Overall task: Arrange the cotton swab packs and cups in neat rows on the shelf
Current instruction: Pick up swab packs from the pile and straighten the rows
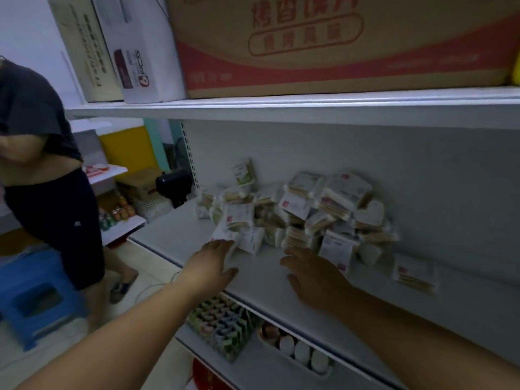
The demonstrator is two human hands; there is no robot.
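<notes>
A loose heap of cotton swab packs (pixel 298 212) lies on the white middle shelf (pixel 180 237), piled against the back panel. One pack (pixel 413 273) lies apart at the right. A small white cup (pixel 244 172) stands at the back left of the heap. My left hand (pixel 213 260) reaches over the shelf with its fingers straight, the fingertips at the nearest pack (pixel 225 235) on the heap's left edge. My right hand (pixel 312 271) hovers flat with its fingers spread, just in front of the heap's middle. Neither hand holds anything.
A big cardboard box (pixel 337 43) and white boxes (pixel 135 52) sit on the upper shelf. The lower shelf holds a tray of small packets (pixel 222 327) and white bottles (pixel 301 350). A person (pixel 45 175) stands at the left beside a blue stool (pixel 36 294).
</notes>
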